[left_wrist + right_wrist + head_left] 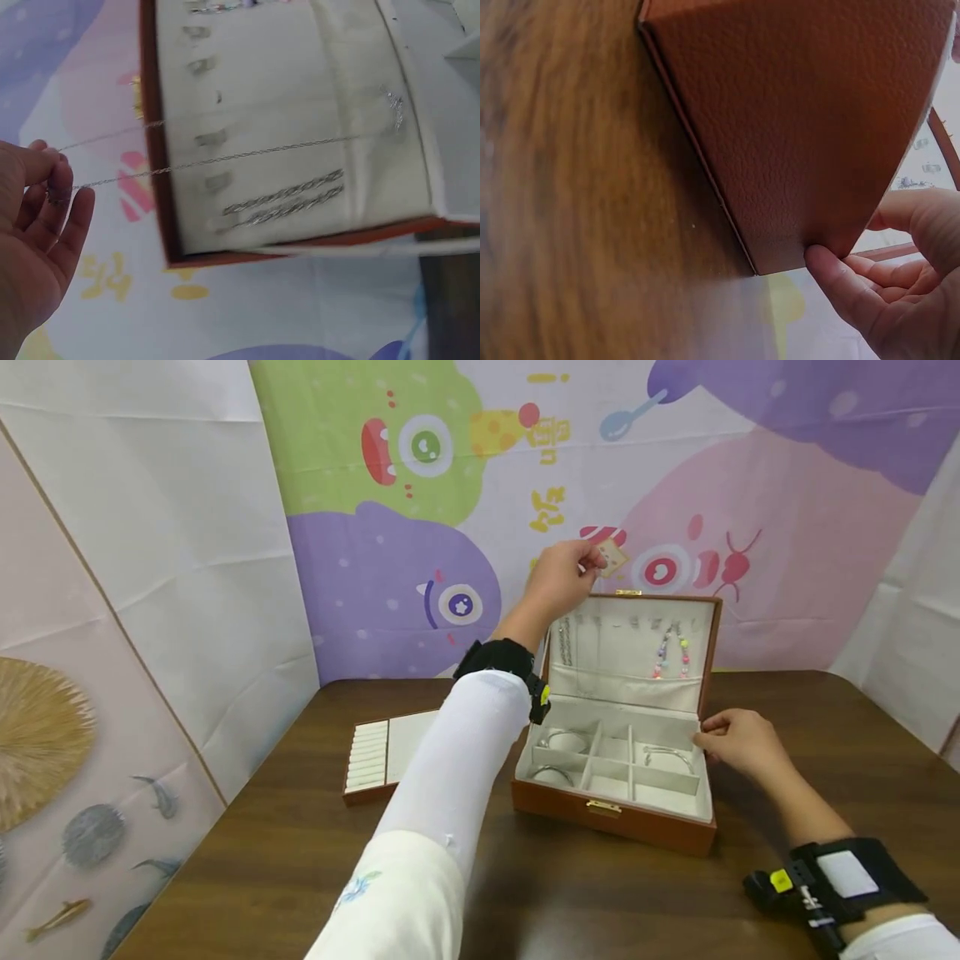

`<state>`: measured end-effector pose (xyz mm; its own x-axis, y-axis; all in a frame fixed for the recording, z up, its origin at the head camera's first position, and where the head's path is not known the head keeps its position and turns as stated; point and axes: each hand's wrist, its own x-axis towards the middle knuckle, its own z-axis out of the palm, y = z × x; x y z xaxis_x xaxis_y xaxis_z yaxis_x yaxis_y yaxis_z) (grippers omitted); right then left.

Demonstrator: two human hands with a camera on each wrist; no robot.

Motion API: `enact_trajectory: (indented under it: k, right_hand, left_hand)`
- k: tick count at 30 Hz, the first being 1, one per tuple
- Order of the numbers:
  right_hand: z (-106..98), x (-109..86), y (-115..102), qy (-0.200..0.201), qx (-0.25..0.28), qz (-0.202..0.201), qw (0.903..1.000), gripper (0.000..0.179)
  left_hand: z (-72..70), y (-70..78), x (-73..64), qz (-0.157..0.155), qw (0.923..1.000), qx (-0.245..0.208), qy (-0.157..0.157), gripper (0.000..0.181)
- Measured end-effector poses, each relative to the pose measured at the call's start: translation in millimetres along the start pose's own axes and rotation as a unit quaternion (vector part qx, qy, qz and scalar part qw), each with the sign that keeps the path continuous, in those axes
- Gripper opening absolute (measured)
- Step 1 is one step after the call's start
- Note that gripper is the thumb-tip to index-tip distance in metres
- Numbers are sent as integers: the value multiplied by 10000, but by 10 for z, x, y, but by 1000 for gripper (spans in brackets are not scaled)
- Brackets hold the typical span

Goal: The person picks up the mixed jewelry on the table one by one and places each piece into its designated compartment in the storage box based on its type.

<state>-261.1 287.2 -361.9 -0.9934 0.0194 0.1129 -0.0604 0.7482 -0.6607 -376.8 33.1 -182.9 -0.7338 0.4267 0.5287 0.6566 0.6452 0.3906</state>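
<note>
Silver-coloured, a thin necklace point(255, 154) hangs pinched in the left hand point(558, 578), before the raised lid point(626, 652) of a brown jewellery box point(615, 823) on the worktop point(285, 860). The right hand point(742, 742) pinches the box's side wall point(780, 135) near the rear corner. Bracelets point(669, 751) lie in compartments point(613, 749); a ring tray point(408, 747) sits left.

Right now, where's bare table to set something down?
Free: tabletop between left sleeve, jewelry box and right wrist strap; also right of the right hand. Crowded: left of the box, ring tray part-hidden by that sleeve.
</note>
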Motion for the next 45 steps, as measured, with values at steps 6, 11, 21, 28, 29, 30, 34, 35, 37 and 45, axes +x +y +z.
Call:
enact_trajectory:
  k: [6, 11, 21, 28, 29, 30, 34, 35, 37, 45]
  right_hand:
    - [4, 2, -8, 33, -73, -56, 10000, 45]
    - [-20, 9, -27, 106, -151, -111, 9998, 45]
    - [3, 18, -10, 76, -91, -1, 9999, 43]
    - [3, 6, -24, 89, -182, -18, 9998, 43]
    - [4, 6, -19, 91, -208, -17, 9997, 43]
    - [4, 5, -17, 92, -224, -13, 9997, 43]
    - [5, -2, -15, 102, -265, -20, 9996, 43]
    - [4, -3, -14, 97, -258, -19, 9996, 43]
    - [10, -9, -20, 88, -250, -28, 9996, 43]
    - [-78, 10, -250, 522, -698, -648, 9941, 36]
  left_hand:
    - [247, -118, 6, -208, 9986, 438, -202, 16]
    - [445, -212, -19, -335, 9960, 746, -367, 17]
    - [692, -276, -43, -696, 9910, 1136, 93, 18]
    - [671, -226, -72, -962, 9828, 1571, -159, 23]
    - [670, -228, -77, -982, 9817, 1613, -233, 23]
    - [669, -232, -84, -984, 9809, 1649, -297, 23]
    - [679, -265, -111, -884, 9833, 1554, -333, 22]
    - [681, -274, -123, -814, 9850, 1494, -291, 22]
    - [682, -296, -158, -708, 9884, 1333, -170, 22]
    - [566, -411, -507, -768, 9965, 224, -248, 19]
